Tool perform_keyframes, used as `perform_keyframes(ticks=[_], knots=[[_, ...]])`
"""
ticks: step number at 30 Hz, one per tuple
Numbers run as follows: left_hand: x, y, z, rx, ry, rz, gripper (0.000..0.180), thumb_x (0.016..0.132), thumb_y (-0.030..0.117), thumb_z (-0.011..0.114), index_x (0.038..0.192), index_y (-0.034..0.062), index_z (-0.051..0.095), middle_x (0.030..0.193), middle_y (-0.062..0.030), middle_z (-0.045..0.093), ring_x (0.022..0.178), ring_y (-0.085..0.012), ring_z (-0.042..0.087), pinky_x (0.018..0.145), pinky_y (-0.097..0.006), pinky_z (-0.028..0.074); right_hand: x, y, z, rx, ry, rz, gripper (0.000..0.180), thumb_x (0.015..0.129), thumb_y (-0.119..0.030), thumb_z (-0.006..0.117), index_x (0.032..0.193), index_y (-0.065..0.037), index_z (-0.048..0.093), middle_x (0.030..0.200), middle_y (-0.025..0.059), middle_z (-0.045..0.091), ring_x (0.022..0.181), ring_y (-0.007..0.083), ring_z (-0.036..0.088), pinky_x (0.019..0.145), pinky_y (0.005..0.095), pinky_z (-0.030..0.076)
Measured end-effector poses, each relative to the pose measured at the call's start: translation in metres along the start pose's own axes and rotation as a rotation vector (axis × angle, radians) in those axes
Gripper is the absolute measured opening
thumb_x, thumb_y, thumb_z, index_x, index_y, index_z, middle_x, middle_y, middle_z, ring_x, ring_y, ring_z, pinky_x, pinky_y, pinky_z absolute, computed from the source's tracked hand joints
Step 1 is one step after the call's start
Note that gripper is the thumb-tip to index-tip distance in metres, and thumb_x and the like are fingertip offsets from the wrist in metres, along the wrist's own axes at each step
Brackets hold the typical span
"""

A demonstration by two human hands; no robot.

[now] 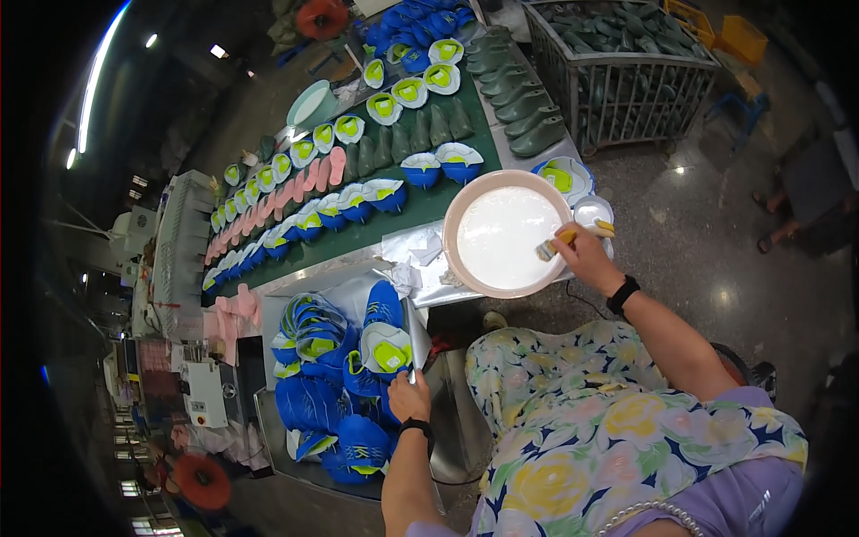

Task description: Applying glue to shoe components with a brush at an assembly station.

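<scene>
The right hand [586,254] grips a brush [564,240], fingers closed around the handle. The brush runs long-ways from about 2 o'clock to 8 o'clock, and its hairy end is over the 4 o'clock side of a round pink tub [451,234] with white stuff [501,228] in it — I cannot tell if the hairs touch it. From the right hand, the tub is just beside it, between 9 and 10 o'clock. The left hand [409,396] is at the edge of a metal bin [417,340], its fingers bent — I cannot tell if it grips anything. A blue shoe top with a white and lime inside [388,352] lies just beside it at 11 o'clock. That shoe top is at 8 o'clock from the right hand, well apart, so the left hand is nearer.
</scene>
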State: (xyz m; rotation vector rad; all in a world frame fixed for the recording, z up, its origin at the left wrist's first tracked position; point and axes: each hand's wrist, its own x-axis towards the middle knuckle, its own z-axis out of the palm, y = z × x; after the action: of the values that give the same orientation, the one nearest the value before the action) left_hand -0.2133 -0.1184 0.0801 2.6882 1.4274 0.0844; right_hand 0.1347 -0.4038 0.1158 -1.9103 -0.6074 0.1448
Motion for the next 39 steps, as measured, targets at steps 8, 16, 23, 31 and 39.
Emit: perform_keyframes(ticks=[8,16,23,31,39], knots=[[-0.009,-0.009,0.004,0.086,0.045,0.028,0.036,0.088,0.041,0.064,0.099,0.0077,0.07,0.096,-0.0161,0.069,0.092,-0.0348,0.066,0.077,-0.046,0.054,-0.026,-0.002,0.017,-0.242,-0.205,-0.118,0.019,0.093,-0.017,0.063,0.094,0.0,0.056,0.089,0.0214,0.063,0.082,0.0404,0.063,0.073,0.0458,0.049],[-0.012,-0.006,0.008,0.053,0.095,0.022,0.035,0.087,0.041,0.064,0.094,0.0077,0.071,0.091,-0.0149,0.07,0.087,-0.0336,0.068,0.072,-0.046,0.055,-0.031,-0.016,0.006,-0.274,-0.296,-0.144,0.019,0.092,-0.014,0.064,0.094,0.001,0.054,0.088,0.0223,0.061,0.082,0.042,0.061,0.072,0.0467,0.048],[-0.005,0.0,-0.004,0.025,0.082,-0.034,0.035,0.087,0.04,0.067,0.097,0.0066,0.072,0.092,-0.0151,0.071,0.091,-0.0339,0.067,0.077,-0.045,0.054,-0.017,-0.024,0.012,-0.205,-0.286,-0.14,0.019,0.093,-0.014,0.064,0.095,0.001,0.053,0.086,0.0238,0.06,0.08,0.043,0.061,0.07,0.047,0.048],[-0.013,-0.002,0.0,-0.01,0.12,-0.001,0.034,0.087,0.039,0.065,0.089,0.0057,0.071,0.088,-0.0155,0.07,0.086,-0.0342,0.067,0.074,-0.046,0.055,-0.025,-0.01,0.02,-0.263,-0.252,-0.161,0.018,0.092,-0.012,0.064,0.092,0.001,0.051,0.085,0.0227,0.06,0.08,0.0417,0.06,0.07,0.0462,0.047],[-0.006,-0.003,0.007,0.027,0.062,-0.006,0.036,0.086,0.04,0.064,0.089,0.0045,0.071,0.089,-0.0176,0.07,0.086,-0.0358,0.068,0.074,-0.046,0.055,-0.037,-0.002,0.017,-0.309,-0.242,-0.247,0.016,0.093,-0.013,0.062,0.094,0.0,0.052,0.089,0.0223,0.06,0.083,0.0416,0.061,0.073,0.0454,0.049]])
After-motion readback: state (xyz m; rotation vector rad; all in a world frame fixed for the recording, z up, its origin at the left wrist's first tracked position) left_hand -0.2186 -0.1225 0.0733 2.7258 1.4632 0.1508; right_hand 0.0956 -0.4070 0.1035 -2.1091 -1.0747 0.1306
